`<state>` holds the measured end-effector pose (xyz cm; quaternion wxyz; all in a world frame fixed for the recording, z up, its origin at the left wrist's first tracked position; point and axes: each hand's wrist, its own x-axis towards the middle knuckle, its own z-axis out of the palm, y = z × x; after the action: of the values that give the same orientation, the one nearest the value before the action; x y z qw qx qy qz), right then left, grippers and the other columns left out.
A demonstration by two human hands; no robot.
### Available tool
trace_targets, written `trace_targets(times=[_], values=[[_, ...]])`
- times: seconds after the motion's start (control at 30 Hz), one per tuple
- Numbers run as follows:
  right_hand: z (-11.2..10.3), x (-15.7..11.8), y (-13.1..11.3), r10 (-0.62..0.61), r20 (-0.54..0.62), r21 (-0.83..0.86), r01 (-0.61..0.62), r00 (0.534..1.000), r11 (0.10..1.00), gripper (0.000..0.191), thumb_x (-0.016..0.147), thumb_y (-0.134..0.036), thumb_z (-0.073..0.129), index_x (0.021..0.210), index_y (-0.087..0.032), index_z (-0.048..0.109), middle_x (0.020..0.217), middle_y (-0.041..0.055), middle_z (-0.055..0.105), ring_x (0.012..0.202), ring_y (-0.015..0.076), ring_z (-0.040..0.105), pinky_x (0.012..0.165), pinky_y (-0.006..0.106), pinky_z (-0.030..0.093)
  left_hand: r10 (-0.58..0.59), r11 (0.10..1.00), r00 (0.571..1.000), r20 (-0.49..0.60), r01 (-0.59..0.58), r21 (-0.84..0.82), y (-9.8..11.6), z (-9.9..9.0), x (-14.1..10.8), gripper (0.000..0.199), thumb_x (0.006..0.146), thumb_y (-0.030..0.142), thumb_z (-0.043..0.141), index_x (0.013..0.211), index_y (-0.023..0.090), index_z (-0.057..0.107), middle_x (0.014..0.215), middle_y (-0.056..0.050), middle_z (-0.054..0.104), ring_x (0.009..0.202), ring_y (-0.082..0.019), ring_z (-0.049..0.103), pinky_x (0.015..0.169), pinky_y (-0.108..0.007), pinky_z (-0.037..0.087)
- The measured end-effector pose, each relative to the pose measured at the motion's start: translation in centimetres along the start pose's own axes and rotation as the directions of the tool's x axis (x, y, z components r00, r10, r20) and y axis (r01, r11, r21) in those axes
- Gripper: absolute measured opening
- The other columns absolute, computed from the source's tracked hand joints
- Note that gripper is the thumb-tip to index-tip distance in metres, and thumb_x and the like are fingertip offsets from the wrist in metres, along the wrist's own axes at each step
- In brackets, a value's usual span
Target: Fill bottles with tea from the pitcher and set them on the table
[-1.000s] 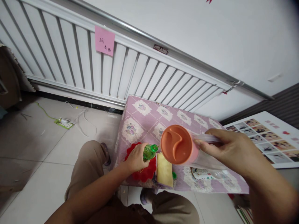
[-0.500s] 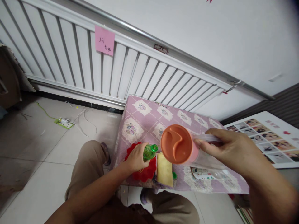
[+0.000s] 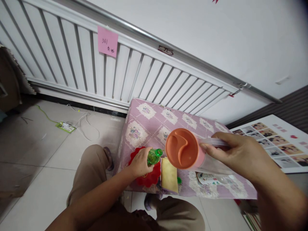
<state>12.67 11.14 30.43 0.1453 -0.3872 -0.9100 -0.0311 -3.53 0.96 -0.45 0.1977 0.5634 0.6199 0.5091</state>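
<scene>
My left hand [image 3: 141, 164] is wrapped round a green bottle [image 3: 154, 156], whose uncapped-looking neck points right. Beneath that hand lies a red scalloped tray [image 3: 151, 178]. In my right hand [image 3: 240, 152] is the handle of a clear pitcher [image 3: 211, 163] with an orange lid [image 3: 190, 149]; it is tipped so the lid faces me and hovers over the table. The bottle's mouth is close to the lid's left edge but apart from it. A folded yellow cloth [image 3: 169, 175] sits just right of the tray, with a small green cap [image 3: 179, 180] beside it.
A clear bottle with a label [image 3: 208, 178] lies on the flowered tablecloth [image 3: 154, 126]. The table stands against a white radiator [image 3: 144, 77] bearing a pink note [image 3: 107, 41]. At right leans a photo board [image 3: 276, 141]. A power strip [image 3: 66, 127] with cables is on the floor.
</scene>
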Motion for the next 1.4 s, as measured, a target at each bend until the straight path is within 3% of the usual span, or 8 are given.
trace_targets(times=[0.1, 0.23, 1.4], values=[[-0.15, 0.08, -0.17, 0.016, 0.088, 0.0, -0.016, 0.996, 1.0, 0.05, 0.071, -0.07, 0.058, 0.062, -0.021, 0.062, 0.051, -0.0001, 0.057, 0.047, 0.0154, 0.05, 0.044, 0.026, 0.035, -0.005, 1.0, 1.0, -0.003, 0.005, -0.014, -0.01, 0.03, 0.0, 0.082, 0.068, 0.015, 0.074, 0.14, 0.023, 0.036, 0.135, -0.013, 0.057, 0.128, -0.033, 0.053, 0.111, -0.055, 0.043], [-0.24, 0.11, -0.27, 0.045, 0.106, -0.012, -0.044, 0.993, 0.999, 0.051, 0.069, -0.071, 0.056, 0.062, -0.021, 0.063, 0.052, 0.0005, 0.058, 0.048, 0.0164, 0.052, 0.045, 0.027, 0.035, -0.004, 1.0, 1.0, 0.0, 0.004, -0.015, 0.03, -0.01, -0.02, 0.082, 0.068, 0.015, 0.074, 0.14, 0.023, 0.036, 0.134, -0.014, 0.057, 0.128, -0.034, 0.053, 0.11, -0.055, 0.044], [-0.2, 0.11, -0.46, 0.039, 0.107, -0.023, -0.037, 0.994, 0.999, 0.052, 0.069, -0.071, 0.055, 0.063, -0.021, 0.064, 0.049, -0.0004, 0.055, 0.047, 0.0157, 0.049, 0.045, 0.027, 0.034, -0.005, 1.0, 1.0, 0.013, 0.005, 0.018, 0.17, -0.21, 0.08, 0.08, 0.068, 0.016, 0.073, 0.14, 0.018, 0.038, 0.135, -0.016, 0.057, 0.129, -0.035, 0.053, 0.111, -0.053, 0.044]])
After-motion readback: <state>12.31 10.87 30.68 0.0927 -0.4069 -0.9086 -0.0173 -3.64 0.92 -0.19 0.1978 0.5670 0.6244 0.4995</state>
